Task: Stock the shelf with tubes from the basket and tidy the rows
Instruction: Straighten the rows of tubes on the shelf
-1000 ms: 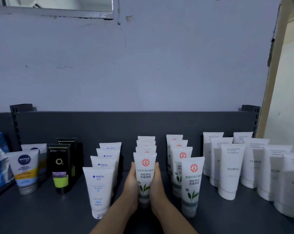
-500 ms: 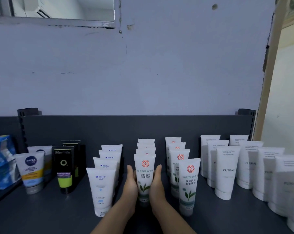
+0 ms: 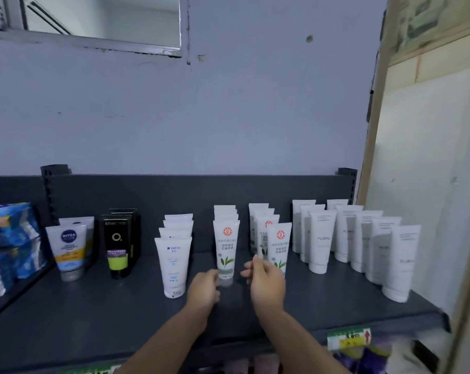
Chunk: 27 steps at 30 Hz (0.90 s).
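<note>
Both hands sit low in the middle of the frame, either side of the front green-leaf tube (image 3: 226, 249). Left hand (image 3: 203, 289) is loosely curled, fingers near the tube's cap at its lower left; it looks to be just touching, though the blur makes that hard to call, and it grips nothing. Right hand (image 3: 266, 282) is partly spread, fingers bent and pointing left toward the tube, with a clear gap between them and it; it is empty too.

That tube stands upright on its cap at the head of a row running back toward the shelf's (image 3: 66, 327) rear panel. A second row of the same tubes (image 3: 278, 247) stands just to its right, partly behind the right hand. Left of centre is a row of white tubes with blue print (image 3: 173, 263), the front one nearest us. At the right of the frame, plain white FLORAL tubes (image 3: 323, 241) stand in rows angling toward the lower right.

Far left, a Nivea tube (image 3: 69, 249) stands in front of another like it, and a black box with a green band (image 3: 117, 247) is beside them. Blue packs (image 3: 9, 238) are stacked at the left edge.
</note>
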{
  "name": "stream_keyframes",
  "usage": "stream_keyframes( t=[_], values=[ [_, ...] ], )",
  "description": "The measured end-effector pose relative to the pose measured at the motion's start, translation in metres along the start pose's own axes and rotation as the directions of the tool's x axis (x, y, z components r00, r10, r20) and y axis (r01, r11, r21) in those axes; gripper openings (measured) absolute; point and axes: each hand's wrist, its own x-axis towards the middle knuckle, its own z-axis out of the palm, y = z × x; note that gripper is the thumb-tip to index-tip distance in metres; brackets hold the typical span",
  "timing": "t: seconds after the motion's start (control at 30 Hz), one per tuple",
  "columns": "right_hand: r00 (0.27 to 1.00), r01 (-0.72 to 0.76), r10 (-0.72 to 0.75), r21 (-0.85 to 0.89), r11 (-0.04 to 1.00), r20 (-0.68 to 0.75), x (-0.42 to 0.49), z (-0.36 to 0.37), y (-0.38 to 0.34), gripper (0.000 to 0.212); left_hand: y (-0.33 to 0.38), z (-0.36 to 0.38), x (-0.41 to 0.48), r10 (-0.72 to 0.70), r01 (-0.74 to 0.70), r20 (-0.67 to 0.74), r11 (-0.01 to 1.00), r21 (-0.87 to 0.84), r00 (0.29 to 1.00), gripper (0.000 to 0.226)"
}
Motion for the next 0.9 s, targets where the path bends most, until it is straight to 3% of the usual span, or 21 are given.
stream_keyframes(
  t=[0.1, 0.23, 0.4, 0.57, 0.77, 0.9],
  values=[
    [0.979, 0.104, -0.100, 0.012, 0.994, -0.175, -0.001, -0.024, -0.005, 0.035, -0.006, 0.012, -0.017, 0.077, -0.092, 0.079, 0.974, 0.207, 0.994, 0.019],
    [0.966, 0.054, -0.016, 0.139, 0.989, -0.258, 0.024, -0.046, -0.004, 0.031, 0.002, 0.044, -0.018, 0.078, -0.118, 0.184, 0.969, 0.216, 0.980, 0.030],
    [0.983, -0.034, 0.084, 0.288, 0.957, -0.162, 0.065, -0.063, 0.006, 0.036, 0.007, 0.087, -0.009, -0.060, 0.058, 0.178, 0.998, 0.014, 0.982, 0.058],
    [0.977, -0.182, 0.208, 0.297, 0.937, -0.057, 0.113, -0.062, 0.018, 0.049, 0.016, 0.124, 0.012, -0.119, 0.146, 0.113, 0.949, -0.280, 0.986, 0.042],
    [0.955, -0.298, 0.275, 0.317, 0.900, 0.115, 0.125, -0.038, 0.038, 0.060, 0.011, 0.137, 0.042, -0.049, 0.064, 0.045, 0.890, -0.452, 0.998, 0.047],
    [0.964, -0.162, 0.129, 0.127, 0.979, 0.232, 0.106, -0.032, 0.039, 0.082, 0.007, 0.141, 0.050, 0.026, 0.029, 0.116, 0.893, -0.450, 0.993, 0.050]
  ],
)
